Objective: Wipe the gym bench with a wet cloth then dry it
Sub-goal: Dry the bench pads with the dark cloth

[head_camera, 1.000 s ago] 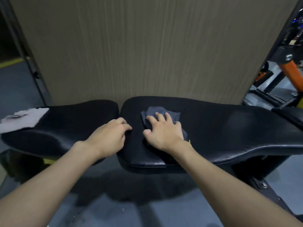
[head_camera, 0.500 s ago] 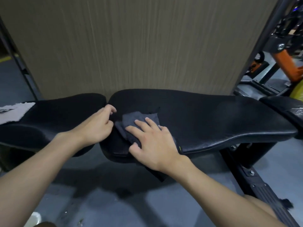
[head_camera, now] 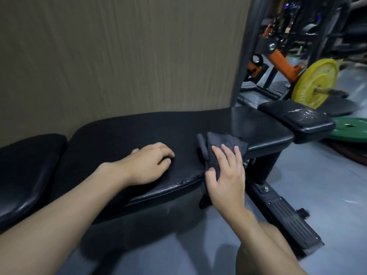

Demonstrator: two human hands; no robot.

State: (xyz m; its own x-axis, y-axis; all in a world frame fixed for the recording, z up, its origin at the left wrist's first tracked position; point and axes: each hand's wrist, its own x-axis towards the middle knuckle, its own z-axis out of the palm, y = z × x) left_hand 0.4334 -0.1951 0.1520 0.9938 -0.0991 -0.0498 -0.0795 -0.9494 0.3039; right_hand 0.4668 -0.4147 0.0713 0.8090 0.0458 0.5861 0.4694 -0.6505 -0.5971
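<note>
A black padded gym bench (head_camera: 127, 139) runs across the view in front of a beige wall. Its separate seat pad (head_camera: 23, 165) lies at the left. My right hand (head_camera: 226, 175) presses flat on a dark grey cloth (head_camera: 218, 145) at the front edge of the long pad, near its right end, with part of the cloth hanging over the edge. My left hand (head_camera: 147, 163) rests on the pad's middle, fingers curled, holding nothing. The pad surface left of the cloth looks shiny.
A second black pad (head_camera: 297, 118) with white flecks adjoins the bench's right end. Beyond it are a yellow weight plate (head_camera: 315, 82) on a bar, a green plate (head_camera: 351, 130) on the floor and an orange machine frame (head_camera: 282, 60). The bench's black foot (head_camera: 286, 217) lies on grey floor.
My right hand has slid the cloth rightward along the long pad, from near the seat gap to near its right end. My left hand moved from the gap onto the pad's middle. The view swung right.
</note>
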